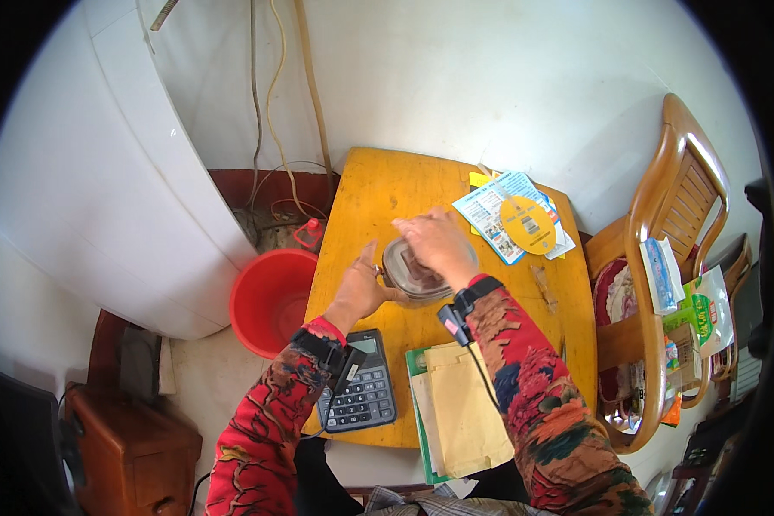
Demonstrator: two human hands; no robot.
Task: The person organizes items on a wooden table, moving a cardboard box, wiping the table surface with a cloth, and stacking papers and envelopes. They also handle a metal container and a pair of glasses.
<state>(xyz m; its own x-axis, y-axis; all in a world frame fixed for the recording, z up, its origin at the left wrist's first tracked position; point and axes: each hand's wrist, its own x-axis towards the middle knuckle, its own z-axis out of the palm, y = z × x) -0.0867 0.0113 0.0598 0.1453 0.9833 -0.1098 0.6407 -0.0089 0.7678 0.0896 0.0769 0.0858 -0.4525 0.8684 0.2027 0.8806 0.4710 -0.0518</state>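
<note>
A lidded plastic food container (419, 284) with rounded corners stands on the yellow wooden table (393, 187). Brownish contents show dimly through its lid. My right hand (435, 248) lies across the top of it, fingers pointing to the far left; its fingertips are blurred and hide part of the lid. At the container's left side is my left hand (363, 287), thumb and fingers spread, the thumb by the near left corner. A ring or clasp glints between that hand and the container. Below my left hand is a grey desk calculator (361, 390).
Brown paper envelopes (464, 406) over a green folder (419, 406) overhang the near edge. Printed leaflets (490, 213) and a yellow round fan (527, 224) lie far right, near a crumpled wrapper (544, 290). A red bucket (274, 303) stands left; a wooden armchair (645, 309) holding packages stands right.
</note>
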